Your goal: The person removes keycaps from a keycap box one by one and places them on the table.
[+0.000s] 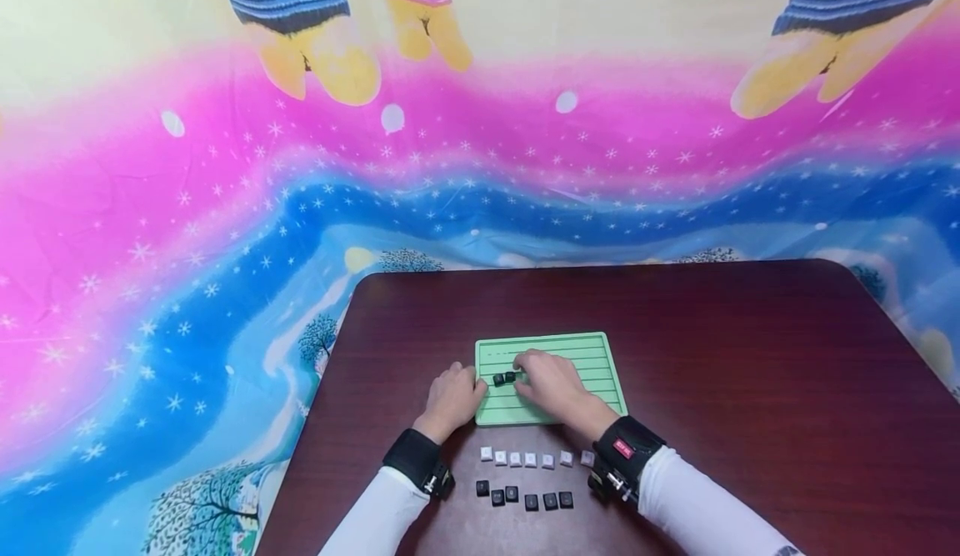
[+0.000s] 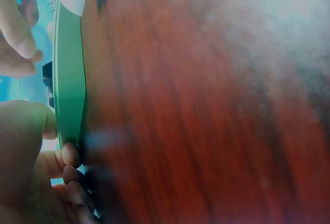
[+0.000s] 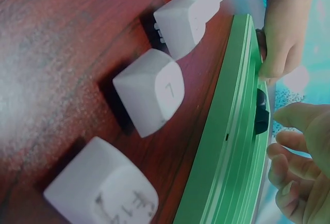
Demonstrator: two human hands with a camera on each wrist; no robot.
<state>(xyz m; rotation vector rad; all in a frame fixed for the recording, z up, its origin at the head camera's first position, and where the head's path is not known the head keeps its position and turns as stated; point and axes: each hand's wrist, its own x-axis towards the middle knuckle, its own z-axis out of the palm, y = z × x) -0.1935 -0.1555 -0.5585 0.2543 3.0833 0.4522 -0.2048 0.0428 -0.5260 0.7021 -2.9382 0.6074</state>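
Note:
A light green grooved tray [image 1: 555, 412] lies on the table, with two black keycaps [image 1: 505, 378] side by side on its left part. My left hand [image 1: 452, 396] holds the tray's left edge, the thumb over the rim and the fingertips at its outer side in the left wrist view. Over the tray, my right hand [image 1: 553, 381] is just right of the black keycaps. In the right wrist view its thumb [image 3: 296, 114] comes close to one of them, and its loosely bent fingers hold nothing visible.
Several white keycaps [image 1: 530, 460] stand in a row in front of the tray, the rightmost beside the right wrist strap. Nearer me is an uneven row of black keycaps [image 1: 532, 503]. The dark brown table [image 1: 750, 373] meets a printed cloth [image 1: 480, 139] behind.

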